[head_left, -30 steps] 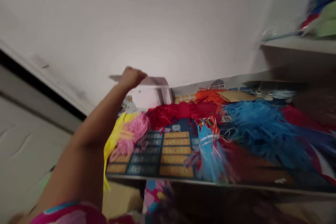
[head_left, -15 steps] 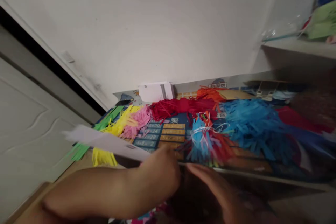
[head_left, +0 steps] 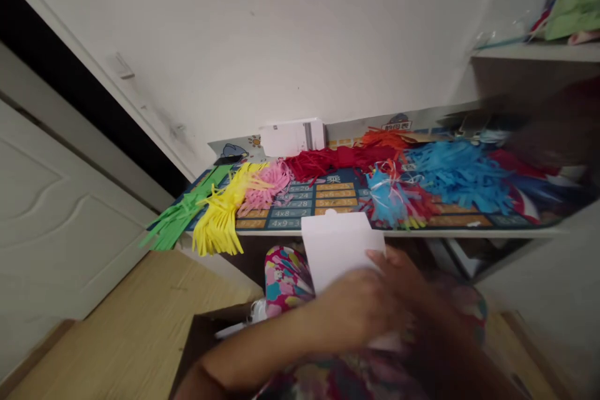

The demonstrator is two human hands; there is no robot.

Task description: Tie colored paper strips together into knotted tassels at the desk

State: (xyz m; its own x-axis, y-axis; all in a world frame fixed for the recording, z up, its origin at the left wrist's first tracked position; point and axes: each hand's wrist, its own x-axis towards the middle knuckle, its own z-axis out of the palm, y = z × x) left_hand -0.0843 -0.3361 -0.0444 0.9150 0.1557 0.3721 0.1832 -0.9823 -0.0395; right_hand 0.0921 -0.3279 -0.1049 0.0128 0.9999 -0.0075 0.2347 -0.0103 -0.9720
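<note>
white paper [head_left: 340,250] in both hands [head_left: 359,309], over desk edge [head_left: 281,232]

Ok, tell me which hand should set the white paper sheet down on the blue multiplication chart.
Probably the left hand: its grip holds the lower part of the white paper sheet, close to the blue multiplication chart. The right hand only touches its edge.

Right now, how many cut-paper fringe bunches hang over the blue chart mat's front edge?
2: a green bunch at the left end, a yellow one beside it; more may be hidden.
</note>
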